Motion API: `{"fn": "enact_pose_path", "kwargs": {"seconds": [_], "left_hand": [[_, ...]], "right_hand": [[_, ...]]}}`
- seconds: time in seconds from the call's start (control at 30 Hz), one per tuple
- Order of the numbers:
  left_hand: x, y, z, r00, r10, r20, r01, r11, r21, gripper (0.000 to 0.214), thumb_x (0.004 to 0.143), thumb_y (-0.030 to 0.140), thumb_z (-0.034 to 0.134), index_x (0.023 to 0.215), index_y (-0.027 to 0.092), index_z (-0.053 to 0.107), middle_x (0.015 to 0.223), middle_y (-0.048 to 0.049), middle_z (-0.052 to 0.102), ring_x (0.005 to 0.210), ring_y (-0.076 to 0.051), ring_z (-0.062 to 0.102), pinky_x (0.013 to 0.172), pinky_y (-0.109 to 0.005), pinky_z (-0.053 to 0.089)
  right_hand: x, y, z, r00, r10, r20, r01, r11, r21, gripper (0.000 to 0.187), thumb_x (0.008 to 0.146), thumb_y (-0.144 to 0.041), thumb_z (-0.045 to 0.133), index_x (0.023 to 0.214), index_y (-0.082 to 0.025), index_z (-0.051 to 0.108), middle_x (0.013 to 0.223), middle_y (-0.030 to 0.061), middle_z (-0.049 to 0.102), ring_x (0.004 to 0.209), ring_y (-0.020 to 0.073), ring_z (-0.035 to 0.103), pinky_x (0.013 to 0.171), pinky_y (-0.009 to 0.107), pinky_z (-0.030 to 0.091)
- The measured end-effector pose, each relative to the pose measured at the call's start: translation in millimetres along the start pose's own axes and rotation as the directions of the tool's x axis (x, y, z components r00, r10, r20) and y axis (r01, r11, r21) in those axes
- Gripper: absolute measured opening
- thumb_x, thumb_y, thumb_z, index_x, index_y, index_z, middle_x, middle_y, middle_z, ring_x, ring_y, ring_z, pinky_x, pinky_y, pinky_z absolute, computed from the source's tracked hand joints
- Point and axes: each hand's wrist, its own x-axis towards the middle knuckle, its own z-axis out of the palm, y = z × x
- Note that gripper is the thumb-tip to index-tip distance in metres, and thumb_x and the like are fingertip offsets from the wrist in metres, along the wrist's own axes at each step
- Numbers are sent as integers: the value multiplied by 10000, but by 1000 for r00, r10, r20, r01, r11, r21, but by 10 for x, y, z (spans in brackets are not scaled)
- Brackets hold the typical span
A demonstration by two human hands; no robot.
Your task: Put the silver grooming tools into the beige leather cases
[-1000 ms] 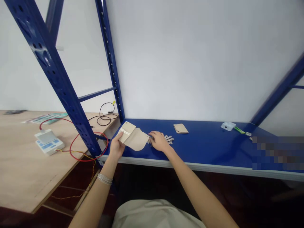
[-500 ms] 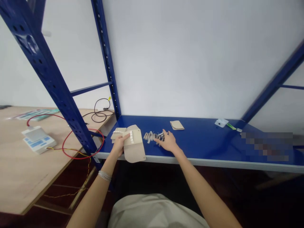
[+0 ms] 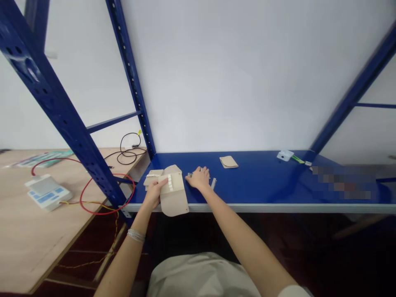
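My left hand [image 3: 153, 193] is closed on the edge of an unfolded beige case [image 3: 174, 202], its thumb beside a row of white loops on the inside. The case's rounded lower flap hangs over the front edge of the blue shelf. Behind my left hand lie more beige cases [image 3: 151, 177], partly covered. My right hand [image 3: 199, 178] rests palm down over a pile of small flat metal tools, its fingers apart. Most of the pile is hidden beneath it; a few metal tools [image 3: 213, 183] show at its right side. Their exact kind is too small to make out.
A folded beige case [image 3: 229, 161] lies further back on the blue shelf [image 3: 256, 181]. To the right are a white card [image 3: 285, 155] and a green-handled item [image 3: 297, 159]. Blue uprights [image 3: 131, 74] frame the shelf. A wooden table [image 3: 18, 231] holds a white device [image 3: 48, 193] with cables.
My right hand has moved left across the metal tools and now covers most of them. My left hand still holds the unfolded case in nearly the same place. The view has shifted slightly.
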Motion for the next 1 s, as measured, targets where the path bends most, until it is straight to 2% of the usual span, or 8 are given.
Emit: {"fn": "enact_pose_path", "kwargs": {"seconds": [0.17, 0.27, 0.33, 0.43, 0.53, 0.63, 0.8, 1.0], "left_hand": [[-5, 7, 3, 1000, 5, -4, -5, 1000, 14, 281, 670, 316, 786, 844, 117, 691, 793, -121, 743, 716, -242, 716, 599, -288, 584], [-10, 10, 6, 1000, -1, -10, 1, 1000, 2, 280, 666, 310, 790, 842, 116, 694, 791, -118, 743, 689, -228, 711, 588, -274, 577], [-14, 12, 7, 1000, -1, -9, 1, 1000, 3, 276, 666, 308, 790, 841, 116, 696, 787, -113, 743, 670, -219, 705, 590, -273, 575], [-14, 11, 7, 1000, -2, 0, 2, 1000, 19, 273, 672, 316, 785, 830, 113, 696, 781, -112, 740, 670, -216, 703, 591, -271, 567], [-5, 2, 4, 1000, 1, 5, -1, 1000, 18, 303, 659, 326, 796, 844, 109, 693, 779, -107, 739, 673, -211, 701, 603, -271, 563], [-2, -5, 3, 1000, 11, 20, -11, 1000, 11, 358, 639, 347, 815, 868, 100, 691, 779, -104, 738, 672, -210, 699, 605, -272, 558], [-24, 5, 11, 1000, 4, 18, -4, 1000, 4, 376, 618, 355, 827, 853, 96, 690, 754, -97, 735, 646, -202, 691, 581, -265, 548], [-17, -3, 9, 1000, 16, 21, -16, 1000, -2, 336, 624, 333, 826, 832, 106, 690, 756, -93, 737, 644, -195, 691, 568, -244, 540]], "right_hand": [[157, 185, -50, 930, -367, 30, 363, 927, 98, 760, 767, -338, 616, 1439, -62, 394, 1369, 212, 532, 1263, 319, 501, 1041, 399, 394], [286, 275, -122, 862, -499, 87, 473, 855, 215, 679, 735, -193, 627, 1396, -141, 482, 1299, 112, 620, 1184, 231, 585, 1032, 314, 416], [341, 305, -204, 834, -546, 82, 515, 822, 244, 607, 725, -152, 638, 1326, -195, 564, 1294, 61, 630, 1227, 211, 559, 1065, 311, 390], [302, 317, -369, 868, -495, 35, 480, 856, 193, 563, 753, -297, 695, 1297, -197, 592, 1352, 97, 579, 1294, 266, 492, 1088, 384, 364], [67, 322, -486, 954, -297, 37, 295, 955, 36, 828, 720, -572, 700, 1383, -117, 500, 1396, 239, 484, 1292, 391, 451, 1053, 503, 353], [-271, 350, -443, 978, -190, 88, 193, 981, -27, 1074, 717, -743, 582, 1489, -52, 298, 1492, 314, 293, 1379, 458, 290, 1079, 547, 278], [-496, 402, -187, 986, -134, 97, 139, 989, -46, 1050, 831, -706, 453, 1528, -23, 66, 1575, 291, 34, 1460, 426, 11, 1153, 514, 120], [-129, 373, -80, 963, -242, 122, 247, 968, -31, 788, 955, -553, 316, 1529, -46, 132, 1588, 255, 50, 1472, 385, 30, 1153, 514, 114]]}}
